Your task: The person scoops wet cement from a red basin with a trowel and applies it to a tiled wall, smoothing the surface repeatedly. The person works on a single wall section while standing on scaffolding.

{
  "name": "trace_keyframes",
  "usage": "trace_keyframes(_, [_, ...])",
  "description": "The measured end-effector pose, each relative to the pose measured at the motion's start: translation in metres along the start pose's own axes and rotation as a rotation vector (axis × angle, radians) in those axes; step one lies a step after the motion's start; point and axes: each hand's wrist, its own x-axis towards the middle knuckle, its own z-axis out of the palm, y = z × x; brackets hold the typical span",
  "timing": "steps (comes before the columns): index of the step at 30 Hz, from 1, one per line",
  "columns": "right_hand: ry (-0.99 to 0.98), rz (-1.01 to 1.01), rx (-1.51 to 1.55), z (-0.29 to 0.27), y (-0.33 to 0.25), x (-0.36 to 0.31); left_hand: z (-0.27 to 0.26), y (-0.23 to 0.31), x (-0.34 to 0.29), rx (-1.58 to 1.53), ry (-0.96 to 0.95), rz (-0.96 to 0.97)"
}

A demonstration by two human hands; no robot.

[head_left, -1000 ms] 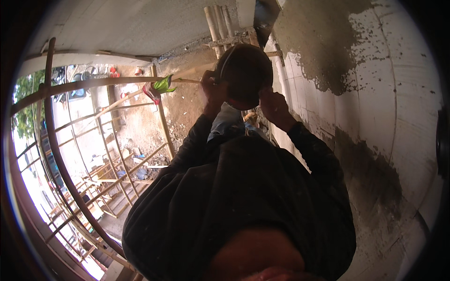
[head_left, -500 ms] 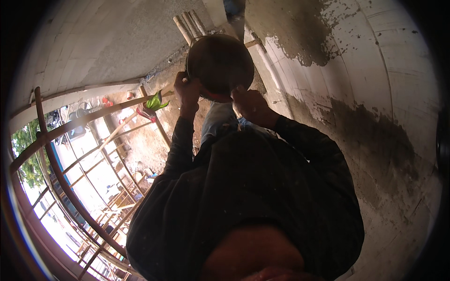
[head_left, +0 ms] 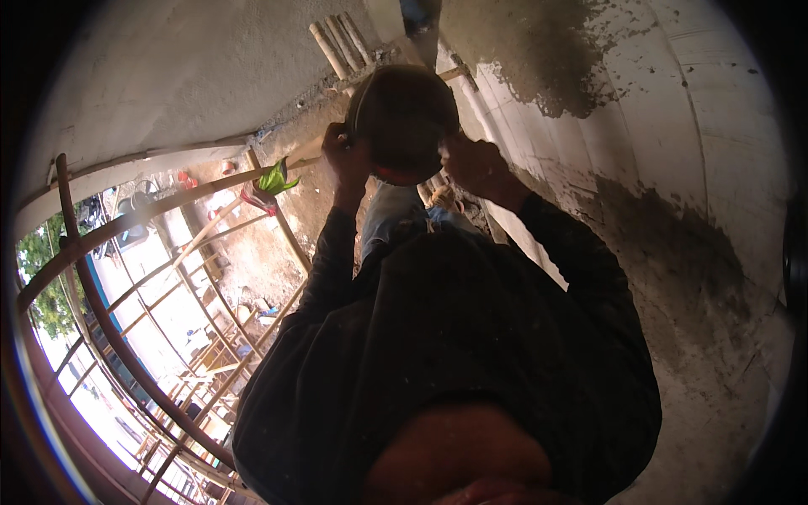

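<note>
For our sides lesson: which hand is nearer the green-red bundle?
Left: the left hand lies right of the bundle; the right hand lies farther right, past the dark container.

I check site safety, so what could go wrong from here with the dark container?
The left hand and right hand hold the dark container at opposite sides; if either grip slips, it might tip or drop. The container also hides whatever lies beneath it from this view, so a misstep seems possible.
</note>
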Motion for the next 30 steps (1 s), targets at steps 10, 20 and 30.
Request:
trace_keyframes(10, [-0.246,0.294,-0.097,-0.053,0.042,0.011,0.046,0.025,-0.021,0.043,0.040,0.199])
trace_keyframes(20, [-0.333,0.430,0.651,0.025,0.072,-0.051,0.056,0.045,-0.035,-0.009,-0.117,0.282])
trace_keyframes(30, [-0.041,0.226,0.102,-0.005,0.031,-0.085,0.056,0.013,-0.015,-0.016,-0.221,0.219])
